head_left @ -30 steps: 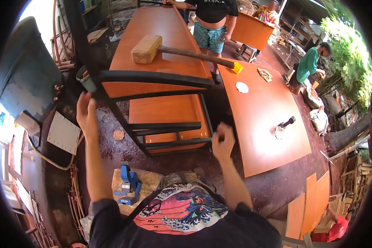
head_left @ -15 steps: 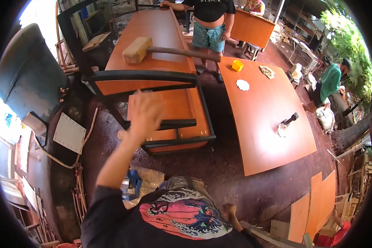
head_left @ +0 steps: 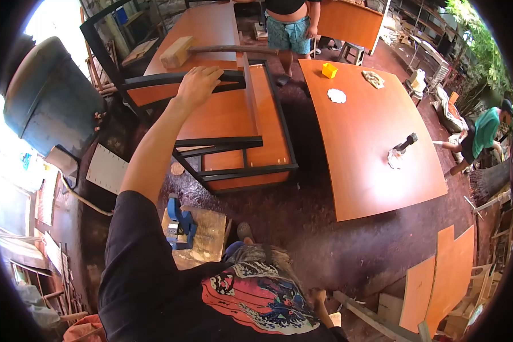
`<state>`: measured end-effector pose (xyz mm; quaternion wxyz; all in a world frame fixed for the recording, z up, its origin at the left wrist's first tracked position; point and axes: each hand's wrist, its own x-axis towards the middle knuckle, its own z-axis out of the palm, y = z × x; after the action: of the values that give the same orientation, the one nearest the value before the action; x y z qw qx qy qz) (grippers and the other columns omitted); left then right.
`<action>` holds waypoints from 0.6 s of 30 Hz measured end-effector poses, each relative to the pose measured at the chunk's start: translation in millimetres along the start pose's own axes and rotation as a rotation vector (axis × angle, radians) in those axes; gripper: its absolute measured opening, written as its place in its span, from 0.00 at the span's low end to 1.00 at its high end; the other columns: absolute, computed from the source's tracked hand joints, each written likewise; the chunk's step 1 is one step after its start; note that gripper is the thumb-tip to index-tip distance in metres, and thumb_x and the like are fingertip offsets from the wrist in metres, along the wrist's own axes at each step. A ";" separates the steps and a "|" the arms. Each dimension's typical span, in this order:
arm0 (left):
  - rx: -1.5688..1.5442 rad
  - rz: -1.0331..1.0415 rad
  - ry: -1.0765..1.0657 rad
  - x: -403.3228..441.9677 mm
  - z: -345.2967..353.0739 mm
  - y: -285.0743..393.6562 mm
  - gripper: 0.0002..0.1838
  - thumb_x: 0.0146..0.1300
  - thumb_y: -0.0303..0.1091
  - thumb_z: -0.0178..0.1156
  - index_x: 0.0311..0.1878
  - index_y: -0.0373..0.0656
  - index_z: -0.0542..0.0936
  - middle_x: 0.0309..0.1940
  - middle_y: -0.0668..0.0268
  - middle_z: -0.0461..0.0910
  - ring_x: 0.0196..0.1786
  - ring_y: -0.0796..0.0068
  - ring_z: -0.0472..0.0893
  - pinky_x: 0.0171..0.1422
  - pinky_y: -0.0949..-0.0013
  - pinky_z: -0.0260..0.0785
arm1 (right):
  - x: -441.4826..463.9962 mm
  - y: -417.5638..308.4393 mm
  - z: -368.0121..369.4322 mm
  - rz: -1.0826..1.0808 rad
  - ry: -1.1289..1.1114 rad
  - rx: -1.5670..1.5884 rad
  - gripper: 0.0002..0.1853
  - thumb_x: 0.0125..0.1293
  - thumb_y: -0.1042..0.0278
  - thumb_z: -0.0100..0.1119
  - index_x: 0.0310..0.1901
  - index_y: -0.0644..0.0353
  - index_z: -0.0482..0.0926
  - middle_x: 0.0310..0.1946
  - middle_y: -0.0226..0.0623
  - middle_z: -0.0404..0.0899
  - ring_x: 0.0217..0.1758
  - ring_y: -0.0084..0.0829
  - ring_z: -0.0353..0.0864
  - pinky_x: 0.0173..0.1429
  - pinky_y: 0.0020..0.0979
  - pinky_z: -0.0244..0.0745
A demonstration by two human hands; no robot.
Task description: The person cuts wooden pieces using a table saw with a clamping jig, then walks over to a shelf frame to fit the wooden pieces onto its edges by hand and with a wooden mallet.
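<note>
Head view. The desk frame, black-edged with orange panels, is left of centre in the upper half. The left hand lies over its upper black bar; whether the fingers are clamped on it cannot be told. The right hand, lower centre, is partly hidden, its grip unreadable. The frame is judged stiff, fairly heavy and awkward for one hand; its smooth panels may slip, so the bars offer the surer hold. Counted: one desk frame; one mallet, upper left; one large board, right of centre, bearing one yellow cup, one white disc, one cloth and one dark tool; one blue tool, lower left of centre.
</note>
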<state>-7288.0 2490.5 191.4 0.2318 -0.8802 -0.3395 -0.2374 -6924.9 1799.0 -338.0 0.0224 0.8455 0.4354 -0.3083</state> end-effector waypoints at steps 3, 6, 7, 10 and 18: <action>0.102 0.061 -0.025 0.7 -1.0 3.7 0.17 0.64 0.34 0.64 0.55 0.42 0.79 0.56 0.62 0.81 0.55 0.58 0.81 0.61 0.56 0.73 | -8.5 23.4 6.2 -0.154 -0.021 -0.157 0.11 0.57 0.57 0.63 0.36 0.50 0.90 0.36 0.41 0.89 0.43 0.48 0.89 0.46 0.46 0.84; 0.175 0.092 -0.005 0.3 2.1 4.7 0.17 0.63 0.35 0.64 0.55 0.43 0.79 0.54 0.63 0.82 0.54 0.61 0.81 0.60 0.58 0.72 | -13.4 18.1 0.7 -0.131 0.114 -0.101 0.11 0.56 0.60 0.64 0.37 0.53 0.90 0.34 0.41 0.89 0.40 0.44 0.90 0.44 0.43 0.83; 0.177 0.105 0.030 -0.1 4.1 3.5 0.17 0.62 0.34 0.65 0.54 0.42 0.79 0.55 0.63 0.82 0.53 0.61 0.81 0.59 0.58 0.72 | -11.6 9.3 -4.9 -0.065 0.139 0.060 0.11 0.57 0.61 0.64 0.38 0.55 0.90 0.32 0.40 0.88 0.37 0.41 0.90 0.42 0.42 0.83; 0.182 0.120 0.067 0.4 5.3 3.7 0.17 0.62 0.34 0.65 0.54 0.42 0.79 0.55 0.63 0.82 0.53 0.61 0.81 0.59 0.58 0.72 | -1.0 -5.6 -6.1 0.113 0.145 0.491 0.12 0.59 0.64 0.64 0.39 0.61 0.89 0.27 0.39 0.87 0.28 0.33 0.88 0.35 0.38 0.82; -0.035 -0.030 0.280 -18.7 -1.7 21.6 0.21 0.61 0.30 0.66 0.58 0.40 0.80 0.60 0.56 0.80 0.63 0.53 0.77 0.71 0.52 0.67 | 62.7 -10.7 -3.9 -0.007 0.193 0.373 0.14 0.59 0.60 0.66 0.36 0.62 0.88 0.21 0.37 0.84 0.20 0.29 0.83 0.32 0.35 0.81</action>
<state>-7285.5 2466.1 176.6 0.2578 -0.8372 -0.3127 -0.3673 -6903.9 1852.1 -366.3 -0.1775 0.8592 0.3736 -0.3012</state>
